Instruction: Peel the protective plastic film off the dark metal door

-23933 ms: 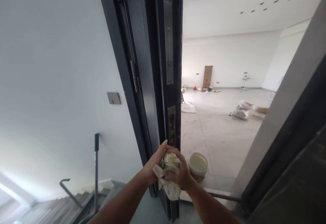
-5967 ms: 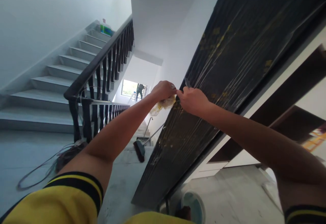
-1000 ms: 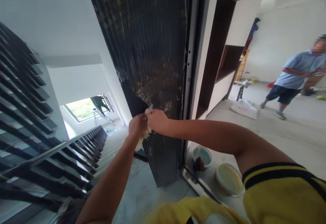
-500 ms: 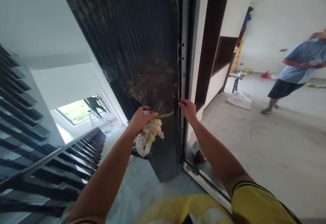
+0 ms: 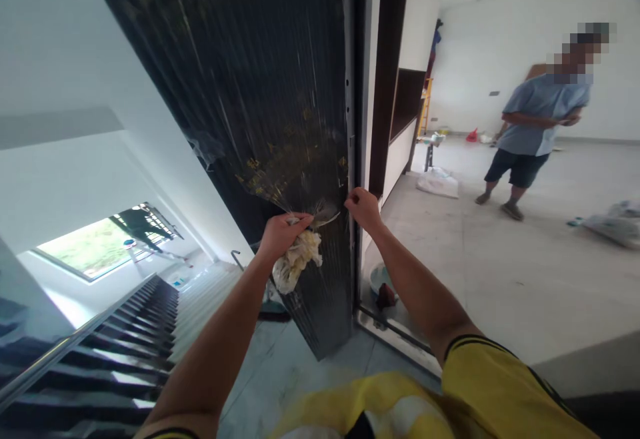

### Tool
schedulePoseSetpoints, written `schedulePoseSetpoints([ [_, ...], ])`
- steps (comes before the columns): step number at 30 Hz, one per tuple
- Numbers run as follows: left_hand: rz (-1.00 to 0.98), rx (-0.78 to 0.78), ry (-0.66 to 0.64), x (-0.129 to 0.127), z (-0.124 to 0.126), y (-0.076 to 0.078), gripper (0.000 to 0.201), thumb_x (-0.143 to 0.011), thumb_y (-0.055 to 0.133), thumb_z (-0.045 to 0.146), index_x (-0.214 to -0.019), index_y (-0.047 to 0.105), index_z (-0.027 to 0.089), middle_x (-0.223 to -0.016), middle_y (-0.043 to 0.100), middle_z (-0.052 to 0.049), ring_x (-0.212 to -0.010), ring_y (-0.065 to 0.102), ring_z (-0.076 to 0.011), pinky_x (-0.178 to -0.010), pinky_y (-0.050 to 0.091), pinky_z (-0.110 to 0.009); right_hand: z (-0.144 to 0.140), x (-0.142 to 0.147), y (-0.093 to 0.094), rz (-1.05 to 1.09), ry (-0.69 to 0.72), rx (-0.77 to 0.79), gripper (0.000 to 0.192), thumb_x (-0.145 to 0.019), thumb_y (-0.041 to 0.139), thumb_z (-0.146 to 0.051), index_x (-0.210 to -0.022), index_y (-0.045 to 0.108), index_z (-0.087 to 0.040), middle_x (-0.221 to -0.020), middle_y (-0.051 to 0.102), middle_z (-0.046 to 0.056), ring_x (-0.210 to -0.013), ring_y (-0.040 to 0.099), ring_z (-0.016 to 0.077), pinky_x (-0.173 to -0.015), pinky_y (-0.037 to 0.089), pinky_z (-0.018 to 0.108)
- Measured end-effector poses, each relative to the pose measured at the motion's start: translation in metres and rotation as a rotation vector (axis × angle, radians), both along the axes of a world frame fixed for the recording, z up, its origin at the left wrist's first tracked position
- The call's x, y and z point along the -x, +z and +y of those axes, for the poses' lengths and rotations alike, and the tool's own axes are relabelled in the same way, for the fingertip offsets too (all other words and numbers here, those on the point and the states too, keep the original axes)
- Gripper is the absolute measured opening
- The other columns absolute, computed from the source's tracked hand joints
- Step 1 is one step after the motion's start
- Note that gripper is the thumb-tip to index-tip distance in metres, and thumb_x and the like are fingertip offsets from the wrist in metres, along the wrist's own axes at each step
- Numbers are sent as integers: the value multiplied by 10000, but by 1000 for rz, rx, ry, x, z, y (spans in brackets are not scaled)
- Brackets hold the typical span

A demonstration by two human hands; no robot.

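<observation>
A dark, ribbed door [image 5: 270, 72] stands in front of me, its face covered by clear protective film with yellow print. My left hand [image 5: 284, 236] is closed on the plastic film where it is gathered at the handle area, and a crumpled whitish-yellow wad of plastic [image 5: 299, 259] hangs just below the fingers. Pulled creases of film [image 5: 273, 189] fan upward from that grip. At the door's right edge, my right hand [image 5: 365, 208] is pinched closed; what its fingertips hold, if anything, is too small to make out.
Stair railing [image 5: 120, 339] descends at left, past a window [image 5: 85, 246]. To the right, beyond the door frame [image 5: 356, 126], are a cabinet [image 5: 407, 102], a person in a blue shirt [image 5: 543, 116] and a yellow ladder [image 5: 425, 106]. A basin [image 5: 381, 280] sits by the threshold.
My view has turned slightly right. My left hand still grips the film, and my right hand stays at the door edge. The person in blue has gone from striding to a more upright stance.
</observation>
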State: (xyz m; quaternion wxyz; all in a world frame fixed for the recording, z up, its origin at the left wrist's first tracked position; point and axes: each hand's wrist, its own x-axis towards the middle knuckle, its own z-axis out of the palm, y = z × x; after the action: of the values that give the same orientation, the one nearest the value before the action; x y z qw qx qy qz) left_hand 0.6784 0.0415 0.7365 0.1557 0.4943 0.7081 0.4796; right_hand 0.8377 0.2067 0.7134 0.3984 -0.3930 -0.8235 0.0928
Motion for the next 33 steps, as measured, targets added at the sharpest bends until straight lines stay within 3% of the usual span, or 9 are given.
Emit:
schedulePoseSetpoints([
  [5, 27, 9, 0, 4, 0, -1, 438, -697, 640, 550, -910, 724, 177, -661, 649, -16, -573, 526, -122, -521, 356, -202, -14, 4, -2, 191, -44, 54, 189, -742, 401, -230, -733, 579, -169, -759, 620, 32, -750, 560, 135, -714, 406, 225],
  [8, 23, 8, 26, 3, 1, -1, 433, -694, 644, 549, -910, 725, 183, -695, 664, -16, -606, 549, -130, -553, 381, -204, -19, 7, -6, 346, -49, 237, 210, -742, 399, -272, -750, 583, -171, -663, 616, 23, -679, 570, 137, -650, 420, 222],
  [11, 10, -8, 51, 1, 2, 0, 408, -686, 660, 528, -885, 728, 179, -745, 676, -19, -660, 569, -136, -592, 396, -201, -16, 10, -11, 514, 44, 478, 196, -724, 424, -314, -717, 560, -173, -530, 553, -14, -542, 540, 122, -536, 400, 207],
  [14, -25, 6, 65, 1, 4, 0, 412, -676, 671, 525, -887, 726, 175, -699, 660, -16, -615, 545, -124, -558, 378, -197, -9, 12, -15, 661, 177, 570, 157, -699, 429, -315, -664, 501, -180, -527, 524, -33, -480, 488, 95, -480, 365, 196],
  [17, -50, -4, 33, 6, 5, -2, 435, -673, 671, 532, -889, 722, 158, -628, 619, -11, -544, 490, -104, -502, 329, -193, -5, 13, -16, 722, 240, 587, 139, -681, 461, -324, -687, 480, -186, -558, 510, -49, -466, 435, 76, -463, 331, 193],
  [22, -31, 10, -54, 19, 5, -1, 469, -676, 659, 551, -904, 720, 145, -627, 607, -19, -538, 475, -104, -502, 325, -195, -12, 16, -15, 656, 188, 490, 253, -616, 643, -382, -743, 595, -169, -582, 501, -51, -548, 443, 84, -534, 341, 209],
  [28, -19, -1, -95, 40, 11, -1, 449, -674, 656, 555, -877, 725, 161, -587, 580, 1, -517, 443, -91, -485, 308, -190, -22, 20, -16, 687, 200, 519, 267, -633, 636, -413, -748, 656, -173, -616, 554, -20, -596, 471, 107, -568, 354, 234],
  [33, 14, 12, -191, 60, 15, 2, 469, -679, 629, 574, -895, 724, 168, -640, 629, -13, -573, 520, -127, -499, 347, -201, -41, 22, -12, 740, 170, 529, 199, -640, 621, -366, -747, 636, -198, -692, 583, -25, -651, 496, 107, -595, 379, 225],
])
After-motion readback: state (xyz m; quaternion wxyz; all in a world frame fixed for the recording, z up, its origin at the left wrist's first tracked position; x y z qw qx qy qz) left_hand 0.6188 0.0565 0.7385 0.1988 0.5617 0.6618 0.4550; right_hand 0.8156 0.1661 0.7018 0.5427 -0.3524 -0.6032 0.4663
